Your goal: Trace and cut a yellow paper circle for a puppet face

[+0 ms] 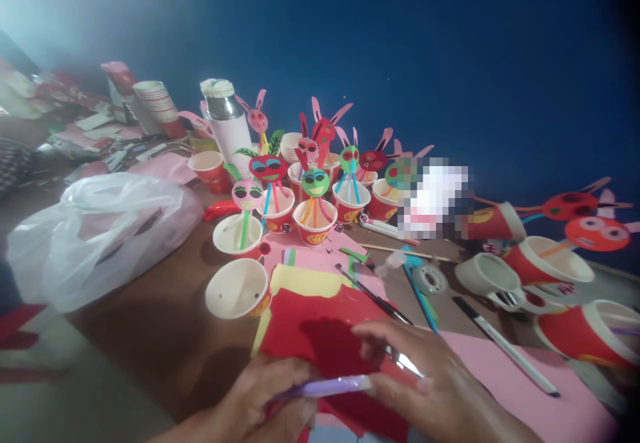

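My left hand (273,396) is closed around a slim purple straw (337,385), which points right over a sheet of red paper (320,329). At the straw's right end is the thumb of my right hand (425,376), its fingers curled above. A shiny silvery thing (404,361) shows between that thumb and forefinger; its kind is unclear. Beyond the hands stands an empty paper cup (237,289). Behind it, red-and-white cups hold straw figures with paper faces, among them a green face (315,183) and a pink face (247,194).
A white plastic bag (110,229) bulges at left. A white flask (227,123) and stacked cups (157,103) stand at the back. A black pen (375,296), tape roll (430,279), white mug (487,276) and marker (510,349) lie at right. Pink paper (540,383) spreads beneath the marker.
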`<state>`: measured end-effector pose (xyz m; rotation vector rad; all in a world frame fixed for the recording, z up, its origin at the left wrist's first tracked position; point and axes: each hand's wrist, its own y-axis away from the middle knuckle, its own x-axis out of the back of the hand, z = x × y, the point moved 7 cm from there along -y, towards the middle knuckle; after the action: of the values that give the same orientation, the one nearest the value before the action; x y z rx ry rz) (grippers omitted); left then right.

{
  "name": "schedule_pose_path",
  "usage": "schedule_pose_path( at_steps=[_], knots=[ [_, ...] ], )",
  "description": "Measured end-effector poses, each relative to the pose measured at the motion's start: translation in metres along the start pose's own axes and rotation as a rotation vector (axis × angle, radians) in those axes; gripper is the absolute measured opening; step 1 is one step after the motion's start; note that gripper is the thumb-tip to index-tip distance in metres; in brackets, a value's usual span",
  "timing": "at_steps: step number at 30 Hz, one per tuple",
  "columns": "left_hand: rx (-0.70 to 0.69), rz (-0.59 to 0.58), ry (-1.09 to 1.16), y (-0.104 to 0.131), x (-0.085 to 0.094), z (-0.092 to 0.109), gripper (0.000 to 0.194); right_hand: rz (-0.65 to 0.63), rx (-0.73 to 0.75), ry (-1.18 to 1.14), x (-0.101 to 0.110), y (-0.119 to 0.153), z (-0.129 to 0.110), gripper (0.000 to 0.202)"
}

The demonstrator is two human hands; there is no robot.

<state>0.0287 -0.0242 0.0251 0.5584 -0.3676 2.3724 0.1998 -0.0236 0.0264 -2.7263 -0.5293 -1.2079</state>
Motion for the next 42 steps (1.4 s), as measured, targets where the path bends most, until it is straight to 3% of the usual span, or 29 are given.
schedule_pose_path(
  at_steps=[4,8,12,16,17,19,22,24,28,30,34,42],
  knots=[
    [0.126,-0.097,0.212,-0.003,-0.019,-0.010,0.025,-0.029,0.109,-0.411,-0.013,-0.012,-0.033,0.017],
    [0.093,0.009,0.157,0.003,-0.014,-0.014,0.023,0.024,0.210,-0.542,-0.014,-0.012,-0.042,0.007],
    [0.027,0.377,0.036,0.036,0.030,-0.025,0.035,0.113,0.153,-0.495,0.002,-0.011,-0.035,0.014],
    [0.264,0.709,0.018,0.072,0.079,-0.060,0.010,0.235,0.029,-0.488,0.020,-0.010,-0.021,0.015],
    [0.310,0.781,0.021,0.077,0.089,-0.067,0.013,0.276,-0.002,-0.505,0.023,-0.009,-0.016,0.014],
    [0.396,0.813,0.091,0.077,0.098,-0.082,0.033,0.352,-0.052,-0.547,0.028,-0.007,-0.007,0.011],
    [0.399,0.729,0.077,0.061,0.099,-0.093,0.062,0.439,-0.119,-0.610,0.032,-0.001,0.004,0.013],
    [0.407,0.663,-0.023,0.050,0.097,-0.096,0.069,0.501,-0.161,-0.637,0.036,0.003,0.010,0.011],
    [0.427,0.582,-0.161,0.032,0.090,-0.089,0.066,0.575,-0.199,-0.586,0.043,0.005,0.011,0.007],
    [0.505,0.584,-0.151,0.029,0.087,-0.085,0.064,0.587,-0.228,-0.568,0.044,0.005,0.011,0.006],
    [0.548,0.576,-0.131,0.026,0.085,-0.076,0.053,0.487,-0.298,-0.656,0.035,-0.001,0.016,0.010],
    [0.615,0.779,-0.302,0.062,0.120,-0.102,0.049,0.384,-0.266,-0.704,0.018,-0.018,0.031,0.012]
  ],
)
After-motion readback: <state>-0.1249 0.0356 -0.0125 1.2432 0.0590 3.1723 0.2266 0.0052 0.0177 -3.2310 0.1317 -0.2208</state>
